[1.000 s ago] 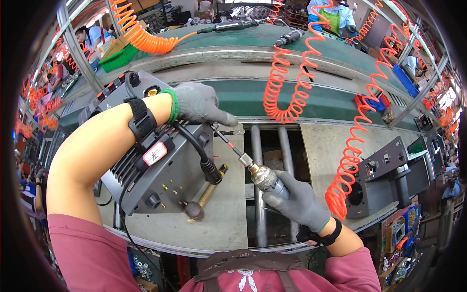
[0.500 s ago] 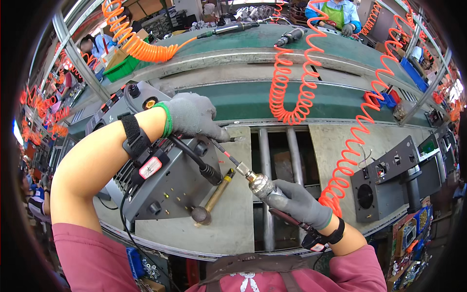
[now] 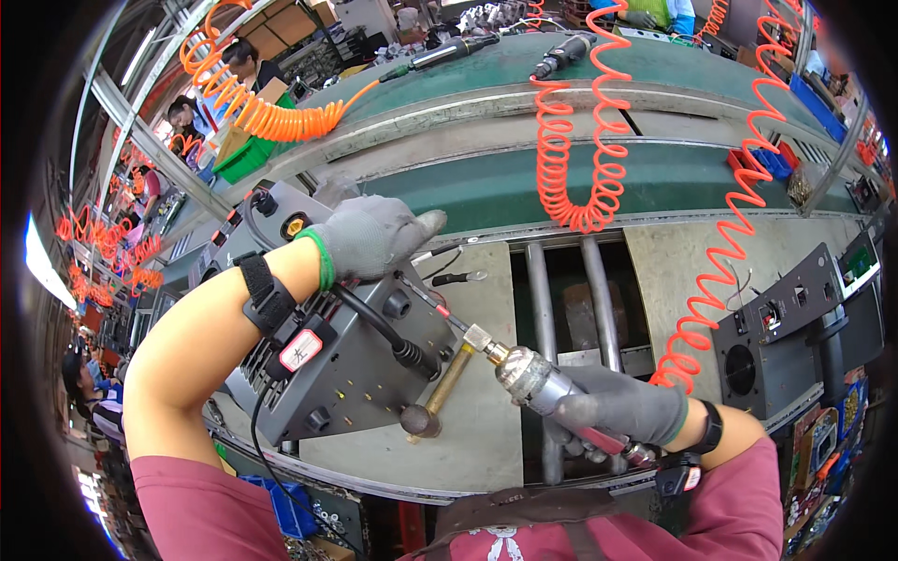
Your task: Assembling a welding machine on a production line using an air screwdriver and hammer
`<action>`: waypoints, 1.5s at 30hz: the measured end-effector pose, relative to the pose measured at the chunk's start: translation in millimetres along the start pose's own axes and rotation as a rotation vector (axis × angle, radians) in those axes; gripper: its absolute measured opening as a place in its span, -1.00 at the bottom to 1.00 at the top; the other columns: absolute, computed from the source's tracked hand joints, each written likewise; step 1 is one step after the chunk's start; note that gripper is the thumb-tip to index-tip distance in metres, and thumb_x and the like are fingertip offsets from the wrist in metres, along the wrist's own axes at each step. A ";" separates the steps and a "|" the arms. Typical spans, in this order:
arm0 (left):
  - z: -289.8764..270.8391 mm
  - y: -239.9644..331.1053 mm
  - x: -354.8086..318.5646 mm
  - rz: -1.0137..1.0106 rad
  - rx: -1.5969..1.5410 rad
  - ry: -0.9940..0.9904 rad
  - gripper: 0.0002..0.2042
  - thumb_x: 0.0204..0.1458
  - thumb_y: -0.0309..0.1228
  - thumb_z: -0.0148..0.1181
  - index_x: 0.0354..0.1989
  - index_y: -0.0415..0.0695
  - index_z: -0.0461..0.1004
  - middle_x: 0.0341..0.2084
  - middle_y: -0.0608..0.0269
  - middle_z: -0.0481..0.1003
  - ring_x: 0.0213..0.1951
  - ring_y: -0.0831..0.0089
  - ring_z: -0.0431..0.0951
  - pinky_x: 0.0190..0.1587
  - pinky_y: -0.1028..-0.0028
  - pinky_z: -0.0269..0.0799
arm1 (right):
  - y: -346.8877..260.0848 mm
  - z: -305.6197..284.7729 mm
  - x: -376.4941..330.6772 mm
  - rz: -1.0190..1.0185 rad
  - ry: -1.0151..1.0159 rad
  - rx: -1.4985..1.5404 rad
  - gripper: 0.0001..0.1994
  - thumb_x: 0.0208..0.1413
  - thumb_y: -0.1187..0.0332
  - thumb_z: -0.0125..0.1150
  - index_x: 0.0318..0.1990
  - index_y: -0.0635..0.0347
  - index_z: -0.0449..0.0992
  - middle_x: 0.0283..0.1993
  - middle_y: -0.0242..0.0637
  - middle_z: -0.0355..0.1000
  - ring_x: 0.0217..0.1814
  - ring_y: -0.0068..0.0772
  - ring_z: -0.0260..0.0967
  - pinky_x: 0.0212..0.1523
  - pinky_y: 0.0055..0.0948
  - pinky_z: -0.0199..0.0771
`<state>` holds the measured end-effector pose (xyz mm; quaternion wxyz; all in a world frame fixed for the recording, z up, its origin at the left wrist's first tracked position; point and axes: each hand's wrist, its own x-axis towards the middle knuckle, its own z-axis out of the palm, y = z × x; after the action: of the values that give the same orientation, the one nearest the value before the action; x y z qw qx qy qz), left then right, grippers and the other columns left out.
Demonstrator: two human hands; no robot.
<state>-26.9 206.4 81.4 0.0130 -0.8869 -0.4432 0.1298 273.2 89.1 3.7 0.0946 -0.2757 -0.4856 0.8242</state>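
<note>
My right hand (image 3: 622, 407), in a grey glove, is wrapped round a silver and red air screwdriver (image 3: 538, 379). Its long bit points up and left, with the tip at the end panel of a grey metal machine housing (image 3: 351, 374). My left hand (image 3: 369, 236), also gloved, lies over the housing's upper edge, close to the bit tip. One digit sticks out to the right; the other fingers curl down, and what they hold is hidden. A thick black cable (image 3: 374, 318) leaves the panel below that hand. Beside the housing lies a hammer (image 3: 449, 388).
Loose cable ends with a lug (image 3: 458, 278) lie beyond the bit. Metal rollers (image 3: 543, 318) span a gap in the bench. A second grey housing (image 3: 776, 327) stands at right. Orange coiled hoses (image 3: 580, 187) hang ahead. A green bin (image 3: 245, 159) stands at far left.
The view has shifted, so most things sit lower and further right. My left hand's outstretched digit has lifted away from the bit and the lug. The screwdriver stays in my right hand.
</note>
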 end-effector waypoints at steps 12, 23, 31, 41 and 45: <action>0.6 11.8 -0.5 -0.229 -0.036 -0.001 -0.60 0.26 -0.15 -0.28 -0.26 -0.16 0.47 -0.55 -0.06 0.49 -0.41 -0.06 0.53 -0.28 0.08 0.41 | -23.4 12.4 -4.2 0.043 0.195 -0.369 -0.52 0.06 -0.02 0.21 -0.15 0.26 0.37 -0.46 -0.36 0.38 -0.48 -0.62 0.32 -0.41 -0.55 0.37; -3.0 15.2 1.2 -0.247 -0.101 0.029 -0.47 0.25 -0.09 -0.31 -0.47 -0.28 0.47 -0.58 -0.15 0.47 -0.39 -0.13 0.50 -0.27 0.06 0.37 | -31.1 5.1 -1.9 0.090 0.245 -0.539 -0.45 0.04 -0.07 0.22 -0.10 0.29 0.37 -0.50 -0.32 0.39 -0.55 -0.61 0.32 -0.47 -0.53 0.36; -8.4 11.4 -4.2 -0.214 -0.116 -0.002 -0.46 0.24 -0.04 -0.32 -0.36 -0.24 0.52 -0.51 -0.09 0.51 -0.42 -0.13 0.50 -0.23 0.06 0.40 | -28.6 9.0 -4.2 -0.023 0.284 -0.615 -0.53 0.13 0.00 0.14 -0.11 0.32 0.40 -0.33 -0.26 0.42 -0.25 -0.45 0.37 -0.17 -0.40 0.39; -93.8 46.3 -186.6 -0.237 -0.589 0.614 -0.69 0.14 -0.39 -0.04 -0.03 -0.32 0.43 -0.20 0.12 0.45 -0.14 0.44 0.44 -0.01 0.44 0.33 | -11.6 8.4 -39.1 -0.002 0.306 -0.302 -0.70 0.22 0.18 -0.03 -0.12 0.25 0.37 -0.45 -0.42 0.36 -0.51 -0.67 0.27 -0.53 -0.62 0.29; -28.3 93.9 -281.5 -0.395 -1.009 0.939 -0.68 0.02 -0.53 -0.06 -0.05 -0.36 0.44 -0.14 0.13 0.46 -0.05 0.35 0.45 0.08 0.40 0.29 | 2.2 7.1 -53.9 0.041 0.363 -0.369 -0.66 -0.08 0.37 0.23 -0.12 0.26 0.37 -0.43 -0.42 0.34 -0.48 -0.67 0.26 -0.48 -0.60 0.31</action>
<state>-108.0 -70.2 157.4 -0.1861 -0.6501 -0.5492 -0.4910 314.3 59.9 24.1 0.1118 -0.4415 -0.5972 0.6602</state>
